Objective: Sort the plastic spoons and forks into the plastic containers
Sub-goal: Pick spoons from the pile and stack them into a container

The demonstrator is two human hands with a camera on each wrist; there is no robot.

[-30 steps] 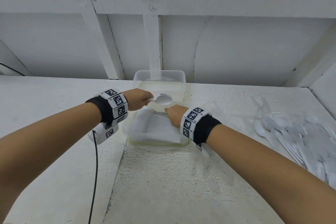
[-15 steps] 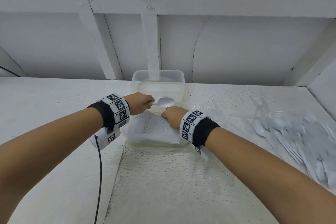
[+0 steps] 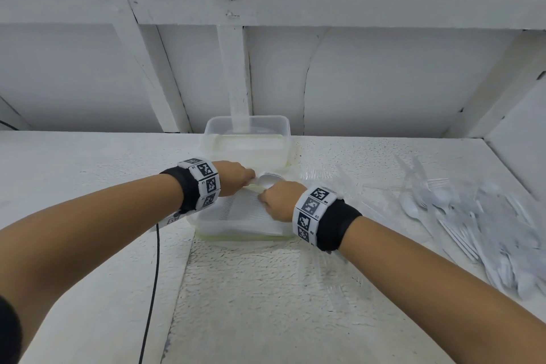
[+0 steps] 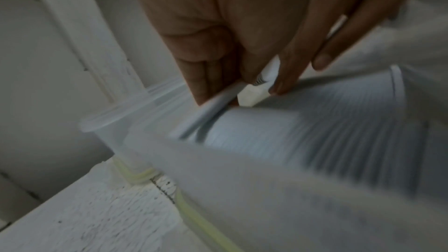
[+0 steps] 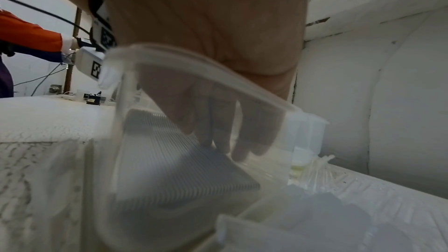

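My left hand (image 3: 249, 179) pinches a white plastic spoon (image 3: 270, 179) by its handle (image 4: 215, 104), bowl pointing right, over the far edge of the near clear container (image 3: 206, 223). That container holds a tight row of nested white cutlery (image 3: 242, 207) (image 4: 315, 122). My right hand (image 3: 266, 198) reaches into it, and through the clear wall (image 5: 194, 60) its fingers (image 5: 218, 133) point down onto the row (image 5: 169, 160). A second clear container (image 3: 248, 127) stands just behind.
A big heap of loose white spoons and forks (image 3: 487, 216) lies at the right, and some clear cutlery (image 3: 319, 174) is beside the containers. A black cable (image 3: 153, 275) hangs from my left wrist. Far left, another person's orange sleeve (image 5: 29, 33) shows.
My left hand has lowered the spoon towards the near container, close to my right hand. The right hand stays on the row of cutlery.
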